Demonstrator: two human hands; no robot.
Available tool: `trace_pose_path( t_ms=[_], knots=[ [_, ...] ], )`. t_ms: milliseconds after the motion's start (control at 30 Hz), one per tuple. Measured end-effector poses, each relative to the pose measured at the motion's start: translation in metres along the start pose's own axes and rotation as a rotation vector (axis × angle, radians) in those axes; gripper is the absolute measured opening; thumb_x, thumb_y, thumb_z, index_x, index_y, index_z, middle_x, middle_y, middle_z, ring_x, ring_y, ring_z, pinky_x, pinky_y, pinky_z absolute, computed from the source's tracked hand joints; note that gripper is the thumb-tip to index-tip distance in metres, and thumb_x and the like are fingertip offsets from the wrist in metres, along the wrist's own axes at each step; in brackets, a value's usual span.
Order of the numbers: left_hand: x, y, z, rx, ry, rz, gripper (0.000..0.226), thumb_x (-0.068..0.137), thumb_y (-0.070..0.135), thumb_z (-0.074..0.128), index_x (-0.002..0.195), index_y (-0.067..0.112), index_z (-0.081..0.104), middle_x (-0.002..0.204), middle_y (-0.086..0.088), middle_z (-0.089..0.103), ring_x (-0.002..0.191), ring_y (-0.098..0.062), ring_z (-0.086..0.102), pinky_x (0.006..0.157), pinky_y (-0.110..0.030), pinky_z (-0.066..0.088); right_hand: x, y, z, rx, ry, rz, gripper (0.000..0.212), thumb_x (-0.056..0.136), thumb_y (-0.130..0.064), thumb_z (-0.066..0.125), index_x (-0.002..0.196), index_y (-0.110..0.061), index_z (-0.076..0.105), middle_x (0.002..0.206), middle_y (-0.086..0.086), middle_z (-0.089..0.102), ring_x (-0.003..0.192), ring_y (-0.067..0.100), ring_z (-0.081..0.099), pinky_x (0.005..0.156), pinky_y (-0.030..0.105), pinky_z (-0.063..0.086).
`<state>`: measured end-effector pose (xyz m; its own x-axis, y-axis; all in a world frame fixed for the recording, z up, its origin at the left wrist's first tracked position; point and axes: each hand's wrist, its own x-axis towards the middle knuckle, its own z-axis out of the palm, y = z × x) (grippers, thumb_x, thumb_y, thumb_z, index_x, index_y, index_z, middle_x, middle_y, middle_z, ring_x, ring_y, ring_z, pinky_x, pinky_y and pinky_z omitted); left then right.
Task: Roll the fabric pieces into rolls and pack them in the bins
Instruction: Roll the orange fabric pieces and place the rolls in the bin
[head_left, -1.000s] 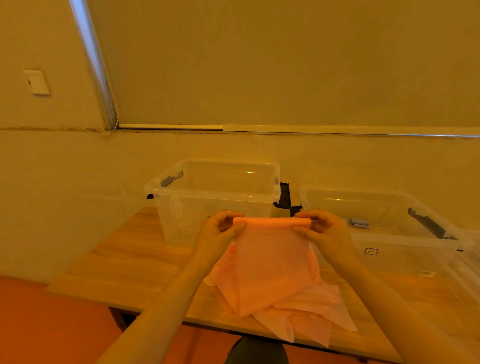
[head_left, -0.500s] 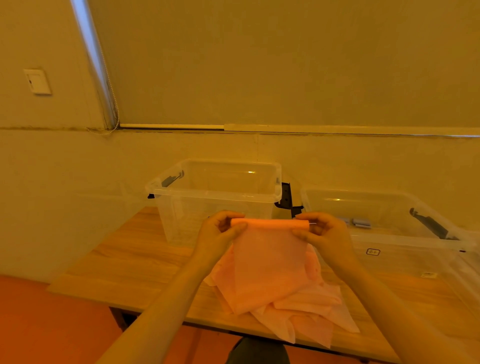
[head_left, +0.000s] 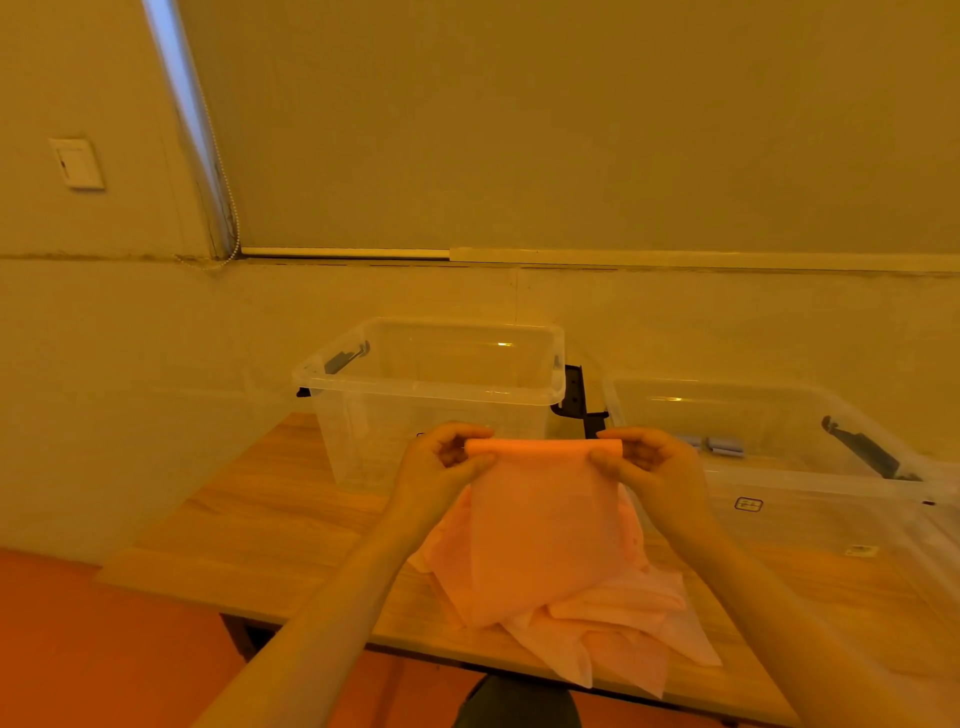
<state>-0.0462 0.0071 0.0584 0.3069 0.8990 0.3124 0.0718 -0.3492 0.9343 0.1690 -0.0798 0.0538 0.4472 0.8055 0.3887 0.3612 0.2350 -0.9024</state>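
A pink fabric piece (head_left: 540, 530) hangs in the air over the table, its top edge wound into a thin roll. My left hand (head_left: 441, 467) pinches the roll's left end and my right hand (head_left: 649, 465) pinches its right end. Below it, a loose pile of pink fabric pieces (head_left: 613, 629) lies on the wooden table (head_left: 249, 525), with corners hanging over the front edge. Two clear plastic bins stand behind: the left bin (head_left: 431, 384) is tall and holds nothing visible; the right bin (head_left: 779, 467) is lower and wider.
Grey latch parts (head_left: 724, 446) lie inside the right bin. A black bracket (head_left: 574, 395) shows between the bins against the wall. The table's front edge runs just under the fabric pile; the floor is orange-red.
The roll at the fabric's top edge has grown thicker and tighter, and the hanging part has become shorter. Both hands stay at the roll's ends.
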Motion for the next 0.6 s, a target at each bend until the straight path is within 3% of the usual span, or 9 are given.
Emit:
trace_pose_path(
  t_ms=[200,333,500,600],
  knots=[
    [0.0008,-0.0027,-0.0002,-0.003,0.035,0.011,0.018,0.082,0.016,0.070,0.097,0.025,0.066,0.097,0.008,0.066,0.093,-0.009,0.063,0.076,-0.026,0.056,-0.0004,0.0000,-0.0002,0.035,-0.032,0.010,0.032,0.076,-0.004,0.074,0.102,-0.020,0.064,0.090,-0.012,0.066,0.073,-0.005,0.065,0.059,0.013,0.053],
    [0.0009,-0.0040,0.0001,-0.011,0.029,0.001,0.020,0.081,0.016,0.071,0.098,0.025,0.066,0.099,0.009,0.066,0.093,-0.007,0.063,0.074,-0.021,0.055,-0.0003,0.0011,0.0004,0.007,-0.005,-0.013,0.025,0.077,-0.008,0.073,0.097,-0.022,0.065,0.089,-0.009,0.066,0.076,0.000,0.063,0.060,0.011,0.052],
    [0.0008,-0.0051,0.0004,0.014,-0.010,0.018,0.025,0.080,0.011,0.072,0.101,0.022,0.066,0.103,0.010,0.065,0.094,-0.006,0.063,0.070,-0.018,0.054,-0.0008,0.0014,0.0016,0.022,0.006,-0.029,0.018,0.080,-0.013,0.071,0.089,-0.027,0.065,0.084,-0.009,0.067,0.070,-0.009,0.062,0.059,0.010,0.051],
    [0.0018,-0.0046,0.0005,0.000,0.011,0.009,0.021,0.081,0.012,0.071,0.095,0.027,0.066,0.099,0.011,0.066,0.092,-0.004,0.062,0.070,-0.019,0.053,-0.0004,0.0030,0.0017,0.030,-0.004,-0.017,0.020,0.079,-0.012,0.071,0.093,-0.024,0.065,0.086,-0.010,0.066,0.072,-0.009,0.062,0.059,0.010,0.051]
  ],
)
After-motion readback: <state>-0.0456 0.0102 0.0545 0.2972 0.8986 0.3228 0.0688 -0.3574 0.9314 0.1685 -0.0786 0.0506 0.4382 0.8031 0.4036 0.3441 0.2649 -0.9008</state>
